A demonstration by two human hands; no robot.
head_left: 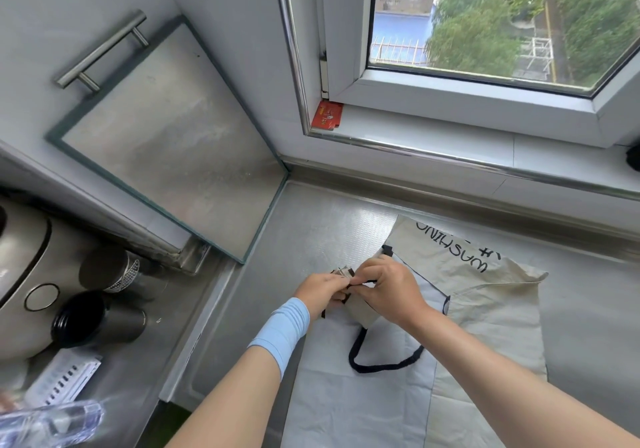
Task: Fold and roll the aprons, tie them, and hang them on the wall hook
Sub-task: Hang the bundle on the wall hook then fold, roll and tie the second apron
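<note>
A beige apron with black lettering lies spread on the steel counter under the window. Its pale lining side faces up near me, and a black neck loop lies on it. My left hand and my right hand meet over the apron's upper left corner. Both pinch a thin black strap and a small folded piece of the fabric between their fingertips. My left wrist wears a light blue band. No wall hook is in view.
A glass panel leans at the counter's left end. Lower left holds a steel appliance, two dark cups, a white grater-like item and a plastic bottle. A red packet sits on the windowsill.
</note>
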